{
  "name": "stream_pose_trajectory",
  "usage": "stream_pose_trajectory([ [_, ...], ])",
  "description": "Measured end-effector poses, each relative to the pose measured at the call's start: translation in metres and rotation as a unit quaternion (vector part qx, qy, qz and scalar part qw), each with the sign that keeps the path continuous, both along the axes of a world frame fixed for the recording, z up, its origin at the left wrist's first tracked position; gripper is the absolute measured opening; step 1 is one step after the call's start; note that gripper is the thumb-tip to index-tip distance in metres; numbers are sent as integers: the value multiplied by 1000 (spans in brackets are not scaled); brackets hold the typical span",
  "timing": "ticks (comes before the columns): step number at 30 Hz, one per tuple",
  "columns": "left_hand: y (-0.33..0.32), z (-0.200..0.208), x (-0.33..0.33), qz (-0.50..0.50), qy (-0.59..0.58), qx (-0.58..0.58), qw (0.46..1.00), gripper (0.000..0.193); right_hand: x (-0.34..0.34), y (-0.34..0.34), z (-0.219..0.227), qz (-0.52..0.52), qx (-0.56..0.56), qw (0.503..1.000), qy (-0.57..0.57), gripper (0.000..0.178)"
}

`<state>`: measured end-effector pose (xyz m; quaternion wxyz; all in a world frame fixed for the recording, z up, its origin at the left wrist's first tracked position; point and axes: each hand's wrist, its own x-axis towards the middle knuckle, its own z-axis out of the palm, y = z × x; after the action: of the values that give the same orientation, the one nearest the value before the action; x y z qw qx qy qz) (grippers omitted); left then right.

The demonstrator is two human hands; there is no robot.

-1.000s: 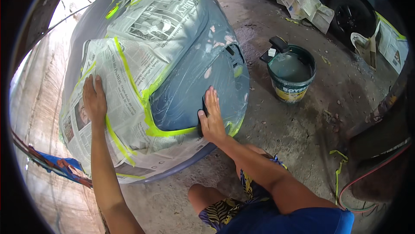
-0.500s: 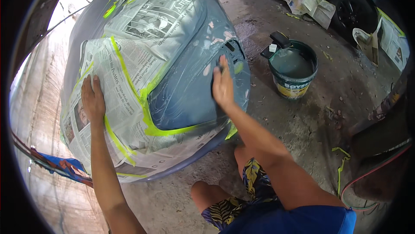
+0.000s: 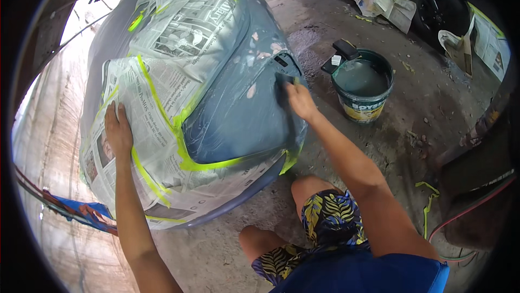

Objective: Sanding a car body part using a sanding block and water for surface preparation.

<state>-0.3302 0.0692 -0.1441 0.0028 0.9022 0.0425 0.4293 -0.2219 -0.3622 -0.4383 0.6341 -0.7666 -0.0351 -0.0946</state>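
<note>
A car body [image 3: 233,130] fills the left and middle of the view, its bare grey-blue panel wet and streaked, with pale pinkish patches near the top. Newspaper [image 3: 157,109] masks much of it, edged with bright yellow-green tape [image 3: 203,164]. My left hand [image 3: 119,133] lies flat on the newspaper, fingers stretched and holding nothing. Over at the panel's right edge, below a small slot, my right hand [image 3: 300,101] is closed on a dark piece of sandpaper [image 3: 283,79], pressed to the surface. My fingers partly cover it.
Right of the car stands a dark green bucket [image 3: 364,98] of cloudy water, with a black block-like object [image 3: 345,49] on its rim. Another vehicle's wheel [image 3: 440,14] and paper sheets are at the upper right. A red hose [image 3: 468,210] and a tape strip [image 3: 428,206] lie lower right.
My right hand has slid right and slightly down toward the panel's edge, uncovering the dark sandpaper. My left hand stays on the newspaper. The view has shifted slightly.
</note>
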Motion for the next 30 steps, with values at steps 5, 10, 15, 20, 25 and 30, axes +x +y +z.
stream_pose_trajectory([
  [5,13,-6,9,-7,-3,-30,1000,57,-9,-107,-71,-105,74,992,-11,39],
  [10,25,-6,14,-7,10,-63,998,55,14,-209,-97,-178,220,952,-112,30],
  [15,24,-5,13,15,8,-71,997,55,68,-270,-90,-184,4,981,57,29],
  [20,25,-4,14,-6,12,-96,995,52,93,-295,-88,-70,116,989,58,33],
  [25,30,-4,16,-8,2,-77,997,49,105,-302,-88,-230,-93,962,114,51],
  [30,23,-6,15,6,13,-66,998,49,154,-286,-70,-266,-350,891,-115,67],
])
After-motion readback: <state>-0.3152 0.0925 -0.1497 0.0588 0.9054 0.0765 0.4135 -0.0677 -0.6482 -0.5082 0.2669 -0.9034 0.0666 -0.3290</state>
